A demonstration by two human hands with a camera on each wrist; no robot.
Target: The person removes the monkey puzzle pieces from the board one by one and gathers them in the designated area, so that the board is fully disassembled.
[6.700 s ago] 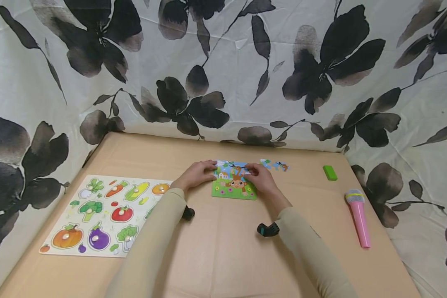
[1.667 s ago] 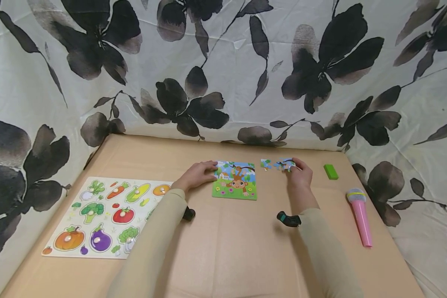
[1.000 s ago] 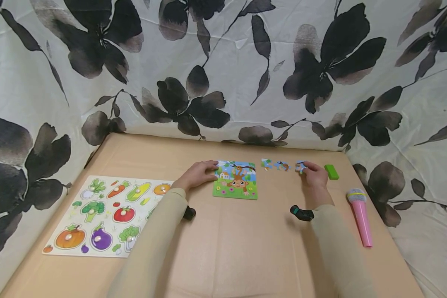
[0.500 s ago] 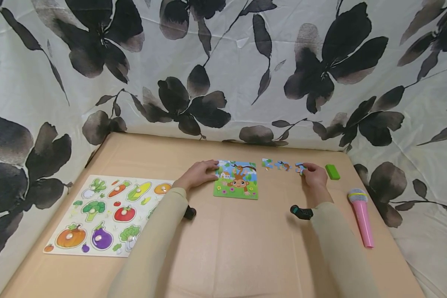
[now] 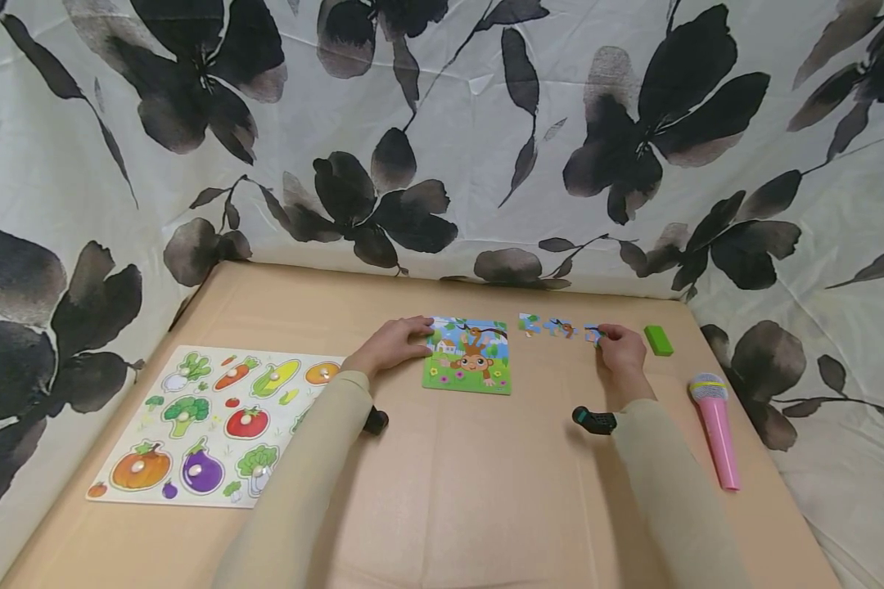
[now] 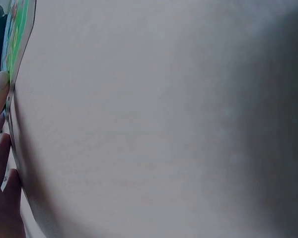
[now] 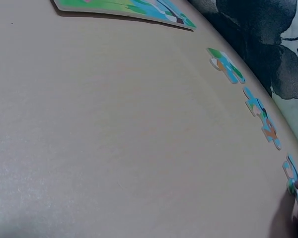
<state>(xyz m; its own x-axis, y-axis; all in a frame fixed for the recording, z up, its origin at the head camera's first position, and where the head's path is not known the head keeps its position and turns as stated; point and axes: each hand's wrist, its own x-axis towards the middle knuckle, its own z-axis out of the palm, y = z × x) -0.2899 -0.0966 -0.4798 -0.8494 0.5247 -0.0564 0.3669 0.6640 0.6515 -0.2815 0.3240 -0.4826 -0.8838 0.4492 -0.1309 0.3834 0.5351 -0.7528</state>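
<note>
A square monkey jigsaw puzzle (image 5: 466, 360) lies flat at the middle back of the table. At its left edge, my left hand (image 5: 389, 343) touches the side with thumb and fingers; in the left wrist view the thumb (image 6: 0, 82) presses on the green rim. To the right of the puzzle, my right hand (image 5: 623, 348) pinches a small blue jigsaw piece (image 5: 592, 333) at the table surface. Two more jigsaw pieces, one with green (image 5: 529, 324) and one with a brown monkey part (image 5: 561, 328), lie in a row between it and the puzzle.
A white vegetable peg board (image 5: 217, 429) lies at the left, partly hidden by the left sleeve. A green block (image 5: 658, 340) sits just right of my right hand. A pink toy microphone (image 5: 714, 429) lies near the right edge. Floral cloth (image 5: 471, 123) hangs behind the table.
My right hand has left the puzzle and moved right with a piece, past the two others, setting it down at the row's right end. My left hand has stayed at the puzzle's left edge.
</note>
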